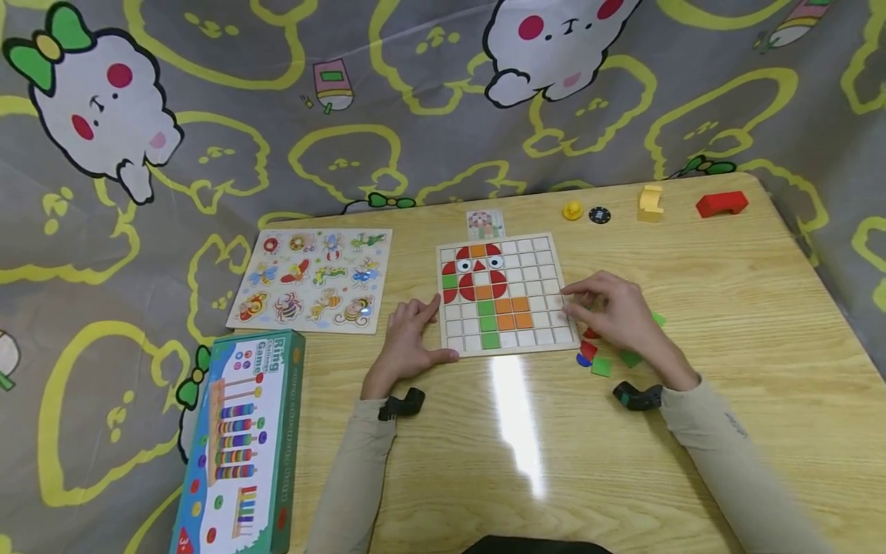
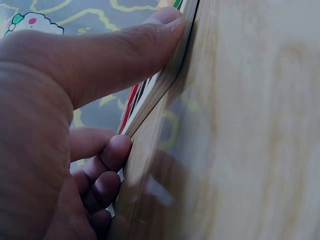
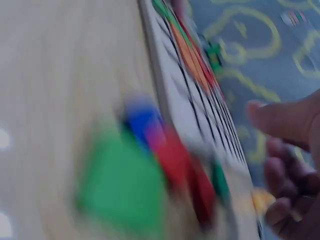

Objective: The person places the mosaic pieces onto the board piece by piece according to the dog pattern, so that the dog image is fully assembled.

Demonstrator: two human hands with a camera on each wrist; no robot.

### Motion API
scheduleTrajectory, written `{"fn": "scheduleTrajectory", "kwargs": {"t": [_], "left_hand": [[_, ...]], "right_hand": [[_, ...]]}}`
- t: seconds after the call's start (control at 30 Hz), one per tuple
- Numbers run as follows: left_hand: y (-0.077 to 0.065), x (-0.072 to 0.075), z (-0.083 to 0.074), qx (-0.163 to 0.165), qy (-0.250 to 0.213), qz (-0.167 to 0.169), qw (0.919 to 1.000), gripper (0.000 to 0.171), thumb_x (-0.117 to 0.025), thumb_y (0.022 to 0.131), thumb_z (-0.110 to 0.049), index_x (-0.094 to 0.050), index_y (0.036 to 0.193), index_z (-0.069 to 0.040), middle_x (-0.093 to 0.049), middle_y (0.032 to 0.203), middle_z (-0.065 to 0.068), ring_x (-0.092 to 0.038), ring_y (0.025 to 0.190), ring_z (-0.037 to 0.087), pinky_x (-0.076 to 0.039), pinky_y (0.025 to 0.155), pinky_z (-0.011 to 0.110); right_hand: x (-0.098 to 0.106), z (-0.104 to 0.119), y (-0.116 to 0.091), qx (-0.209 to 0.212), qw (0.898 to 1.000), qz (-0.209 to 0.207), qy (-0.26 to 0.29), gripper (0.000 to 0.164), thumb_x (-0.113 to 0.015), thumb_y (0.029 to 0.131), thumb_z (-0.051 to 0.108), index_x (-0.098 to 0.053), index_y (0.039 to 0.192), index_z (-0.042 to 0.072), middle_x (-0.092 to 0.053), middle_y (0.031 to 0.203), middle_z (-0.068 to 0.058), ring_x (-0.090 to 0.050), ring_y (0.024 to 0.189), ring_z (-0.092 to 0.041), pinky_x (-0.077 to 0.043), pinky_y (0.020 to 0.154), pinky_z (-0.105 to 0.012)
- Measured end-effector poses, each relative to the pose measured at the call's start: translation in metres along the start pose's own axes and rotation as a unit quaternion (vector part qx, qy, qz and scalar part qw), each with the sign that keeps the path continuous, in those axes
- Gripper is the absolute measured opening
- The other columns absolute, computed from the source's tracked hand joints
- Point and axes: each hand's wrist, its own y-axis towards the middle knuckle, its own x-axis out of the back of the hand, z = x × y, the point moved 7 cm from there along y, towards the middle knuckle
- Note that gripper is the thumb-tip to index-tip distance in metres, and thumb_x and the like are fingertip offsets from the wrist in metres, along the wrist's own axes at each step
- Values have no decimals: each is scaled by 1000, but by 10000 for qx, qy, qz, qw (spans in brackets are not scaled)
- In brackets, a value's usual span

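A square grid board lies on the table, with red, orange, green and eye-marked tiles forming a figure in its left and middle cells. My left hand grips the board's near left corner, thumb on the front edge and fingertips at the left edge. My right hand hovers at the board's right edge, its fingers loosely bent and nothing seen between them. Below that hand lie loose pieces: a green square, a red piece and a blue piece; the palm partly hides others.
Behind the board lies a small picture card. An insect puzzle board and a ring game box are at the left. Along the back right stand a yellow toy, a black disc, a yellow block and a red arch block.
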Motion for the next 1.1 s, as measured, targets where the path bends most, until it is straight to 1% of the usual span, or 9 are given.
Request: {"fn": "scheduleTrajectory", "kwargs": {"t": [0.1, 0.17, 0.37, 0.57, 0.67, 0.8, 0.9, 0.97, 1.1], "left_hand": [[-2, 0, 3, 38, -3, -19, 10000, 111, -85, 67, -58, -31, 156, -18, -45, 108, -2, -34, 102, 19, -26, 93, 37], [-2, 0, 4, 41, 4, -41, 10000, 111, -85, 67, -57, -32, 156, -17, -45, 108, -2, -34, 102, 19, -26, 93, 38], [-2, -2, 4, 1, -26, -50, 10000, 111, -85, 66, -57, -32, 156, -17, -45, 107, -3, -35, 101, 18, -26, 93, 38], [-1, -3, 3, 6, 37, -11, 10000, 112, -84, 67, -59, -31, 156, -19, -45, 108, -3, -35, 102, 18, -26, 94, 37], [0, -2, 2, -13, 59, -12, 10000, 112, -84, 67, -59, -31, 156, -18, -45, 107, -3, -35, 102, 18, -27, 93, 37], [1, -1, 2, -13, 117, -12, 9999, 112, -84, 66, -59, -31, 156, -19, -45, 107, -3, -35, 101, 18, -28, 93, 37], [1, 0, 3, 6, 131, -36, 9999, 112, -85, 66, -58, -31, 156, -19, -46, 108, -3, -35, 102, 18, -28, 94, 37], [1, 0, 3, 11, 144, -40, 9999, 112, -85, 66, -58, -31, 156, -19, -46, 108, -3, -35, 102, 18, -28, 94, 37], [2, 0, 2, -14, 148, -24, 9999, 112, -85, 67, -58, -30, 156, -19, -46, 109, -2, -35, 102, 18, -28, 94, 37]], "right_hand": [[11, -19, -4, -369, 9983, 346, -273, 26, -80, 83, 15, -75, 107, 10, -67, 89, -1, -58, 77, -15, -45, 67, -28], [11, -26, -6, -458, 9966, 606, -330, 26, -80, 84, 18, -75, 108, 9, -67, 90, -1, -58, 79, -14, -45, 68, -26], [0, -29, -6, -474, 9926, 1061, -363, 20, -79, 85, 24, -75, 100, 10, -66, 86, 0, -58, 76, -15, -46, 68, -25], [3, -28, -2, -628, 9886, 1283, -477, 18, -77, 87, 20, -70, 98, 8, -66, 88, -4, -60, 79, -17, -47, 70, -30], [5, -28, -2, -727, 9906, 1072, -442, 18, -78, 86, 17, -67, 97, 8, -67, 87, -4, -60, 77, -17, -47, 68, -25], [11, -26, 2, -807, 9964, 197, -167, 23, -84, 78, 13, -67, 92, 8, -68, 82, -4, -63, 70, -16, -46, 61, -15], [8, -21, 10, -665, 9972, -331, 100, 24, -88, 74, 13, -69, 88, 8, -70, 79, -4, -64, 65, -14, -46, 57, -12], [2, -16, 16, -524, 9976, -411, 211, 23, -88, 73, 15, -71, 86, 9, -70, 77, -3, -64, 63, -13, -46, 57, -12], [-15, -7, 27, -287, 9992, -125, 242, 22, -88, 74, 19, -71, 85, 10, -69, 76, -1, -63, 63, -12, -47, 58, -14]]}}
